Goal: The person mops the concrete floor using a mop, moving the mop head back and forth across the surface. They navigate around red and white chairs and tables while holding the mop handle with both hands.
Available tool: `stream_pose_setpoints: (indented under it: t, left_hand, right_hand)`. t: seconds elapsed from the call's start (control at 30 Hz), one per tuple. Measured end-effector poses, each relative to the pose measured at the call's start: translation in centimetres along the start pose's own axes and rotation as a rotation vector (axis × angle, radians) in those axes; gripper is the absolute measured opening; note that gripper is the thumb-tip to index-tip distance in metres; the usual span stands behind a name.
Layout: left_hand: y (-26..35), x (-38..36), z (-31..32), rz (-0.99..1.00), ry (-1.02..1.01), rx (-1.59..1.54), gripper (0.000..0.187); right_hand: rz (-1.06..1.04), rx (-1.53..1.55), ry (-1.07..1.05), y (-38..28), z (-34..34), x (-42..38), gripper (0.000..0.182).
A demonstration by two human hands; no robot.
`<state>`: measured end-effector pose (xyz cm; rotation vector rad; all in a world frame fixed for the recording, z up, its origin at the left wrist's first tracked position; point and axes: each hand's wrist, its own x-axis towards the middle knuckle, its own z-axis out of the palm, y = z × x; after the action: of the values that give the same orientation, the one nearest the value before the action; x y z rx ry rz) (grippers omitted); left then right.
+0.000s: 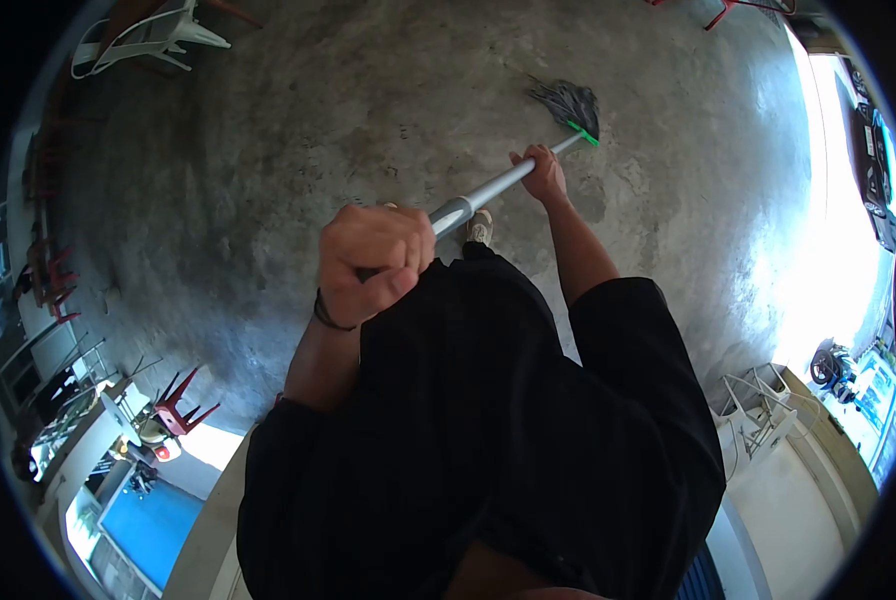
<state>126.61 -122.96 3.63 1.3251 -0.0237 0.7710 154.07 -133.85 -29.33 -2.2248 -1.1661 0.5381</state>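
Wears nearest the camera a black shirt [498, 430], cut off at the bottom. Clamps the left hand [373, 262] in a fist round the upper end of one mop handle [498, 187], hiding that end; wears one dark band [328, 318] on that wrist. Wraps the right hand [543, 175] round the same handle farther down, just above one green clamp [584, 133]. Rests one grey mop head [568, 103] on the floor [268, 150], toward its far edge and right of the middle, strands too merged to count. Shows one shoe [480, 228] plainly, near the handle. Includes one white chair [190, 32] at the floor's far left corner, partly cut off, and one red stool [175, 412] by its near left edge. Cannot tell the number of dark red chairs [53, 275] along the left edge. Loses the right edge in glare, with one small motorbike [834, 372] beyond.
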Motion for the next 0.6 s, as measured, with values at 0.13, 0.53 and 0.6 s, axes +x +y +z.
stream_pose_setpoints:
  t: [0.13, 0.53, 0.6]
  left_hand:
    - [-3.5, 0.7, 2.8, -0.124, -0.135, -0.012, 0.036]
    - [7.5, -8.4, -5.0, -0.011, 0.018, 0.237, 0.039]
    - [11.1, -11.7, -6.7, 0.054, 0.124, 0.319, 0.042]
  right_hand:
    - [0.207, -0.005, 0.117, 5.8, -2.3, -6.0, 0.038]
    - [-0.114, 0.16, 0.261, -7.2, 10.5, -5.3, 0.042]
    - [-0.194, 0.248, 0.176, -13.0, 14.4, -4.7, 0.042]
